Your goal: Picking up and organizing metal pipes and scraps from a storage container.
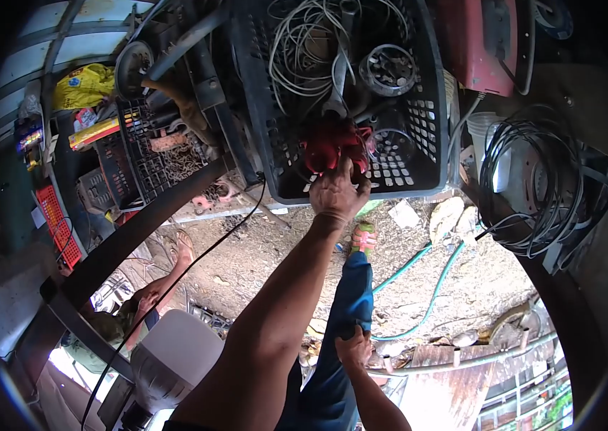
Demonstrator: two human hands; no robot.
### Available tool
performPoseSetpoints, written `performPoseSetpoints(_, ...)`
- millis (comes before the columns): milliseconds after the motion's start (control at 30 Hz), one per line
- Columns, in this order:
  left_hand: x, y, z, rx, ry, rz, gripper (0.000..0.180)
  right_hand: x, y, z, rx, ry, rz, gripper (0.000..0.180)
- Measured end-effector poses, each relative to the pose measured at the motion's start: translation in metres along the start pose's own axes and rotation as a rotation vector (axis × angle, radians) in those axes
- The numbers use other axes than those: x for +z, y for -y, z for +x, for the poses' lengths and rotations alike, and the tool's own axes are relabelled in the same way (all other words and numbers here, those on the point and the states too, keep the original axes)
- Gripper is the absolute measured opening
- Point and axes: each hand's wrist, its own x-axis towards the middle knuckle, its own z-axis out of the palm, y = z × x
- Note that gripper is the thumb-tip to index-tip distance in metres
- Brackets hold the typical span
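Red piece (pixel 333 147), a lumpy machine part, sits inside the big black crate (pixel 429 144), low against its near wall and among white cord (pixel 304 50) and black ring-shaped parts (pixel 388 70). It rests in the crate and has not been lifted clear of the rim.

At far left, a yellow bag (pixel 85 85) lies by a smaller black basket (pixel 147 161) that holds rusty chain (pixel 182 164). Below that another person sits on the dirt ground (pixel 261 251), with a bare foot (pixel 183 248) and a hand (pixel 147 298) showing. A thin black cable (pixel 196 266) runs past them up toward the crate.

In the middle, the left hand (pixel 336 192) reaches up over the crate's edge. Its fingers (pixel 347 169) are curled onto the red piece and seem to grip it, though the far side of the grip is hidden. Just right of that arm, the right hand (pixel 354 348) lies on a blue trouser leg (pixel 351 294), fingers draped over the cloth and holding nothing.

Further right, a green hose (pixel 433 291) snakes over the ground. A coil of black wire (pixel 541 187) hangs beside a white cup (pixel 487 136), well apart from both hands.
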Motion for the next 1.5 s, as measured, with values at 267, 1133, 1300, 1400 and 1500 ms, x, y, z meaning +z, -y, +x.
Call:
performPoseSetpoints(267, 0.003, 0.008, -0.001, 0.059, -0.077, -0.035, 0.045, 0.004, -0.002, 0.003, -0.001, 0.026, -0.006, 0.073)
performPoseSetpoints(1133, 0.008, 0.002, -0.001, -0.028, 0.081, 0.235, 0.062, -0.123, 0.124, 0.176, -0.442, -0.741, 0.826, 0.032)
performPoseSetpoints(1300, 0.013, 0.001, 0.000, -0.018, 0.101, 0.298, 0.066, -0.250, 0.209, 0.193, -0.703, -1.025, 1.211, 0.036)
performPoseSetpoints(1400, 0.010, 0.008, 0.002, 0.004, 0.078, 0.267, 0.063, -0.268, 0.219, 0.175, -0.550, -0.901, 1.531, 0.038)
performPoseSetpoints(1500, 0.004, 0.021, 0.001, 0.057, -0.009, 0.272, 0.058, -0.299, 0.251, 0.143, -0.290, -0.747, 1.546, 0.040)
